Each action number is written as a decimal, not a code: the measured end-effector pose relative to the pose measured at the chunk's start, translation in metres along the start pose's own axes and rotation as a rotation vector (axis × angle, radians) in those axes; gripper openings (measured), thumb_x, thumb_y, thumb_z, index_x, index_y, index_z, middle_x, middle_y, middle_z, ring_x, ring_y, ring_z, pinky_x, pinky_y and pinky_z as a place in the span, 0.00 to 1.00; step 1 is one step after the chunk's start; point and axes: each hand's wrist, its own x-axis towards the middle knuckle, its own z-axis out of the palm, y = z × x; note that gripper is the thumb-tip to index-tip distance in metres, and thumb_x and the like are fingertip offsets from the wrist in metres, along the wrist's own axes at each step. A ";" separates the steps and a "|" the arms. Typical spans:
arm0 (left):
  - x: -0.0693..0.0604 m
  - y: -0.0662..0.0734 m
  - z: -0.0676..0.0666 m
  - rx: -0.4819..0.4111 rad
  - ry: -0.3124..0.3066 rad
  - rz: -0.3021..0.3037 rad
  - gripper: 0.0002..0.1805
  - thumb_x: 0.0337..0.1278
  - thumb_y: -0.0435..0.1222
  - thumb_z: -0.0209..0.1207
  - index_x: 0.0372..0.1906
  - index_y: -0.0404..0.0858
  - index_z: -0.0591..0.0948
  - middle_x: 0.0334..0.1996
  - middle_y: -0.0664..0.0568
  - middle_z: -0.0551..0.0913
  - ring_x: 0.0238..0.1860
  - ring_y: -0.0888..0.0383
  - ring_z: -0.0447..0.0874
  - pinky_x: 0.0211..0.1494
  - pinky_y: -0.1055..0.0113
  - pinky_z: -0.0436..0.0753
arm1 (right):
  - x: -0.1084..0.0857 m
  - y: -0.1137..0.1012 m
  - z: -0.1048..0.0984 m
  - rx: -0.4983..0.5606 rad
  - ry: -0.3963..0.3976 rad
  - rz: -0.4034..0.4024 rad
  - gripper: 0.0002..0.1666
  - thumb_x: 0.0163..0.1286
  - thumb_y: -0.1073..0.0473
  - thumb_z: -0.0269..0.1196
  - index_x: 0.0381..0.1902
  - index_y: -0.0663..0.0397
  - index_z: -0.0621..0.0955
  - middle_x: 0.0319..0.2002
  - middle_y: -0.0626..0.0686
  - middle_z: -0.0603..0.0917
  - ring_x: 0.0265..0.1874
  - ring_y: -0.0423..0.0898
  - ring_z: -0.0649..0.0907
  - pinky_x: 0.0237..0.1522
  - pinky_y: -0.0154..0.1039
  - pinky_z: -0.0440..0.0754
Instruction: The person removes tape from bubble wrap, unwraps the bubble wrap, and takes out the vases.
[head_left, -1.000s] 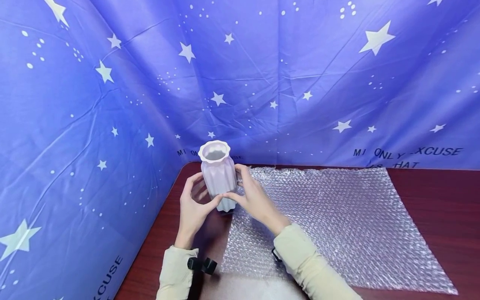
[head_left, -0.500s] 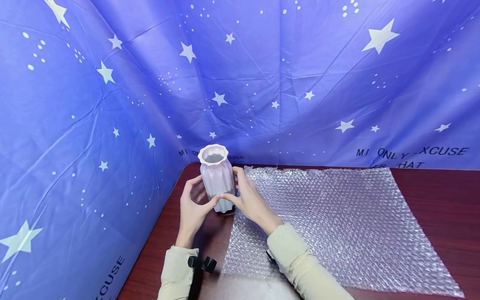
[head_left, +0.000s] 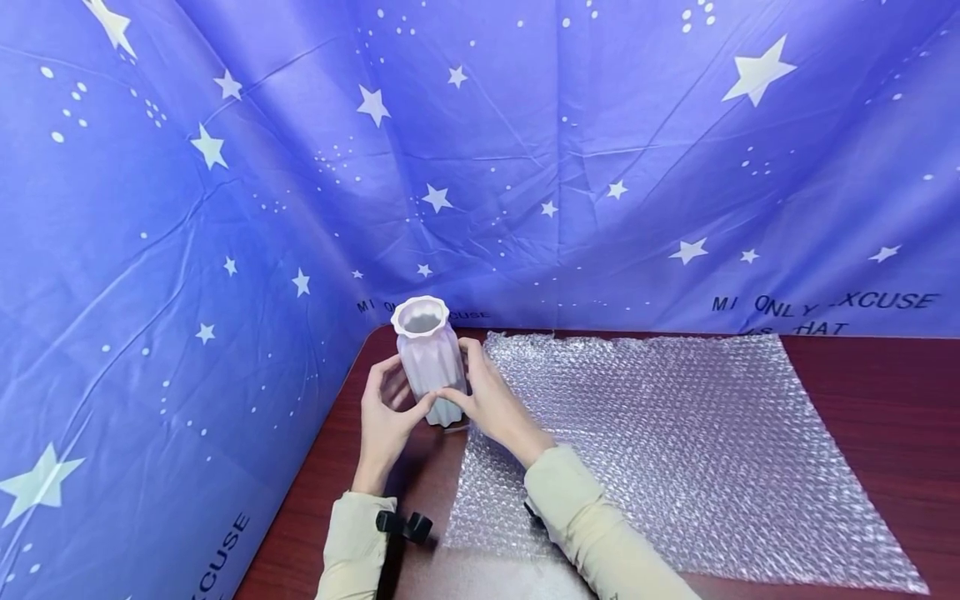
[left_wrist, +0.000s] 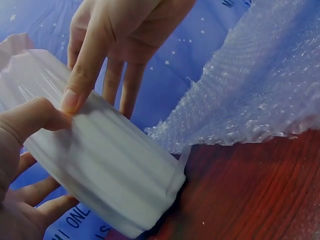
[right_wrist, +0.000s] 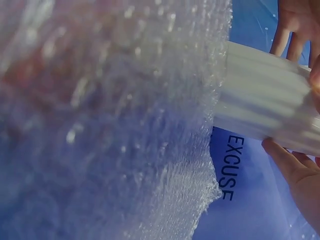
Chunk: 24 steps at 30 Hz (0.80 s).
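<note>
A ribbed vase point(head_left: 431, 358) with a scalloped rim, pale lilac above and whitish below, stands between both hands, its mouth up and leaning slightly left. My left hand point(head_left: 384, 423) grips its left side and my right hand point(head_left: 495, 404) its right; the thumbs meet on the near face. In the left wrist view, the vase's lower body point(left_wrist: 120, 165) shows below the thumbs, its base close over the tabletop. Whether the base touches the table, I cannot tell. Bubble wrap point(head_left: 660, 450) lies flat just right of the vase, partly under the right forearm.
The dark red wooden table point(head_left: 892, 417) reaches the blue star-printed cloth point(head_left: 525, 167) at the back and left. A black wrist device point(head_left: 405, 527) sits on the left cuff. Bubble wrap point(right_wrist: 115, 115) fills much of the right wrist view.
Both hands have carried the vase slightly left and down toward the table. The right forearm has shifted left with it. The bubble wrap stays spread out.
</note>
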 end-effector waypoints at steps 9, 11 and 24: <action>0.002 -0.007 -0.006 -0.002 -0.010 -0.017 0.39 0.41 0.17 0.70 0.64 0.28 0.68 0.60 0.39 0.75 0.58 0.55 0.79 0.58 0.71 0.81 | 0.003 0.000 0.003 0.013 -0.018 -0.021 0.40 0.64 0.56 0.69 0.67 0.59 0.63 0.60 0.60 0.74 0.59 0.54 0.78 0.61 0.45 0.79; 0.003 -0.007 -0.007 0.003 -0.009 -0.019 0.39 0.42 0.17 0.70 0.64 0.28 0.67 0.60 0.39 0.75 0.58 0.57 0.79 0.58 0.71 0.81 | 0.003 0.000 0.003 0.001 -0.023 -0.022 0.39 0.65 0.55 0.68 0.68 0.58 0.63 0.60 0.59 0.74 0.59 0.53 0.78 0.62 0.46 0.79; 0.005 -0.006 -0.010 0.019 -0.037 0.022 0.39 0.42 0.16 0.68 0.64 0.26 0.66 0.60 0.37 0.74 0.56 0.62 0.79 0.58 0.73 0.81 | 0.005 -0.001 0.002 0.026 -0.017 -0.031 0.37 0.69 0.58 0.65 0.70 0.61 0.62 0.61 0.62 0.72 0.60 0.55 0.77 0.63 0.49 0.78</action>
